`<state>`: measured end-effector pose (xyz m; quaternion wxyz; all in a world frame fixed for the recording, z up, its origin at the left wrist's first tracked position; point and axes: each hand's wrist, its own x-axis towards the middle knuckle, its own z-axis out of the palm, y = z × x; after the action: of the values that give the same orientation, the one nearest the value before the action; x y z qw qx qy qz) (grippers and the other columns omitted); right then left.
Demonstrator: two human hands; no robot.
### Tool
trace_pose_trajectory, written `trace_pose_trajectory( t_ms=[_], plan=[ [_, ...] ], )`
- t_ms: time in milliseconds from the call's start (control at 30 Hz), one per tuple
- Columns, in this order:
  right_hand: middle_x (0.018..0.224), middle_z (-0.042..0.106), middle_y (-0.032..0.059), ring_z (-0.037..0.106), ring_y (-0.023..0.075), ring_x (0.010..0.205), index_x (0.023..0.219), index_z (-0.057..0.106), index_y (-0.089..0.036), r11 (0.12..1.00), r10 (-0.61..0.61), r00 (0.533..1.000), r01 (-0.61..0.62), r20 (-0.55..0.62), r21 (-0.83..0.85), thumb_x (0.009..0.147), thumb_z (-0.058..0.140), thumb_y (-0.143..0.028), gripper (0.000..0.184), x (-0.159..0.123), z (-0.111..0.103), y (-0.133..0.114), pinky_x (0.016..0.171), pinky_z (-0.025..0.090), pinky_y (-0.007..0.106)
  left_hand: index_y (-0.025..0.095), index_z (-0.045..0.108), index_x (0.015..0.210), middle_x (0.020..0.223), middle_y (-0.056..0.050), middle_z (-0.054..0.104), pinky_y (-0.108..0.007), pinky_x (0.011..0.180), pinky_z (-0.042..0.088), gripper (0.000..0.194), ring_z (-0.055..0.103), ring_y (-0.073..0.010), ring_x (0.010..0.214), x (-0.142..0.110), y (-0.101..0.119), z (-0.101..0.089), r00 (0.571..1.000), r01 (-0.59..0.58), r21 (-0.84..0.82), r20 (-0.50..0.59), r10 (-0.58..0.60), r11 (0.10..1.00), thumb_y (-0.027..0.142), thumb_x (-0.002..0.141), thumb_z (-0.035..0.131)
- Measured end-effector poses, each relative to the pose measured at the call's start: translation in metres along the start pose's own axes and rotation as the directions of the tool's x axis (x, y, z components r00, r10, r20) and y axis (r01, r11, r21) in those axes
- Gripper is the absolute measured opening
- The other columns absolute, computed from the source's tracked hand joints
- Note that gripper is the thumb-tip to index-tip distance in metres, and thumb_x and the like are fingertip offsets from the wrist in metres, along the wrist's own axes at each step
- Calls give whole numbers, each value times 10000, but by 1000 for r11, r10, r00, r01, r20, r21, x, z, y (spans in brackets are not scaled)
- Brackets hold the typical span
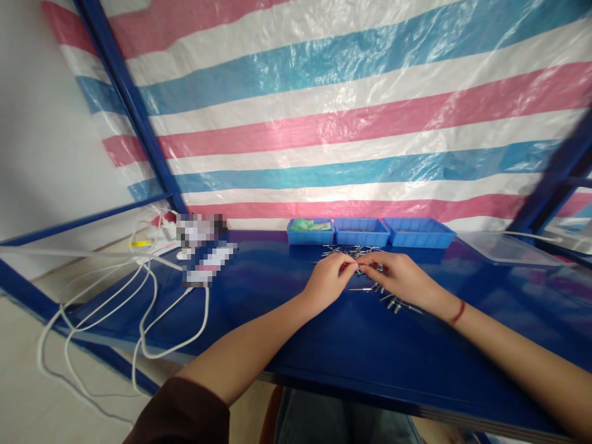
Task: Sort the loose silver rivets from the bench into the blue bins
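Note:
My left hand (pixel 329 275) and my right hand (pixel 396 275) meet over the blue table, thumbs and fingertips pinched close together. Whatever sits between the fingertips is too small to make out. Around and behind both hands lies a loose pile of thin metal pins that look like blind rivets (pixel 350 250). More of these rivets (pixel 394 303) spread out below my right hand, partly covered by it. One single rivet (pixel 360 289) lies apart, just under the gap between my hands.
Three blue bins stand behind the pile: a left bin (pixel 311 239) with green packets, a middle bin (pixel 362 239) with small parts, and a right bin (pixel 420 239). A clear plastic lid (pixel 511 250) lies at right. White cables (pixel 203 327) hang over the table's left edge.

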<state>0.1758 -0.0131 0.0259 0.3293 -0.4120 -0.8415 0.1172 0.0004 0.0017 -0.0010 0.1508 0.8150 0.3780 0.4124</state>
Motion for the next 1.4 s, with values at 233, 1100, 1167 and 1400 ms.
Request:
trace_pose_trajectory(
  t_ms=[233, 1100, 1167, 1400],
  plan=[
    [776, 689, 25, 582, 151, 613, 803, 690, -203, 996, 35, 999, -36, 9, 77, 825, 493, -392, 274, -1, 5, 1, 571, 436, 265, 190, 615, 908, 858, -21, 685, -256, 728, 474, 163, 622, -141, 774, 0, 6, -1, 982, 153, -198, -78, -172, 968, 294, 788, 577],
    [783, 668, 61, 593, 174, 707, 841, 670, -170, 913, 239, 931, -118, -277, 390, 700, 647, -508, 367, 1, 6, 4, 663, 472, 313, 172, 614, 875, 898, -37, 657, -225, 704, 475, 155, 604, -132, 806, 2, 9, -4, 981, 96, -299, -136, -141, 950, 289, 835, 521],
    [779, 665, 56, 582, 169, 704, 823, 669, -173, 950, 189, 939, -102, -286, 294, 740, 613, -493, 335, 0, 4, 1, 656, 457, 305, 168, 615, 862, 890, -40, 654, -230, 721, 478, 174, 602, -136, 819, 2, 7, -3, 983, 97, -304, -122, -140, 948, 306, 841, 511],
    [761, 656, 48, 580, 168, 689, 767, 647, -173, 946, 218, 934, -131, -285, 295, 773, 564, -467, 305, 4, 0, 15, 636, 462, 293, 180, 571, 1083, 952, -48, 648, -274, 762, 484, 285, 597, -142, 822, 2, 1, 0, 992, 87, -159, -78, -101, 983, 323, 845, 507]
  ],
)
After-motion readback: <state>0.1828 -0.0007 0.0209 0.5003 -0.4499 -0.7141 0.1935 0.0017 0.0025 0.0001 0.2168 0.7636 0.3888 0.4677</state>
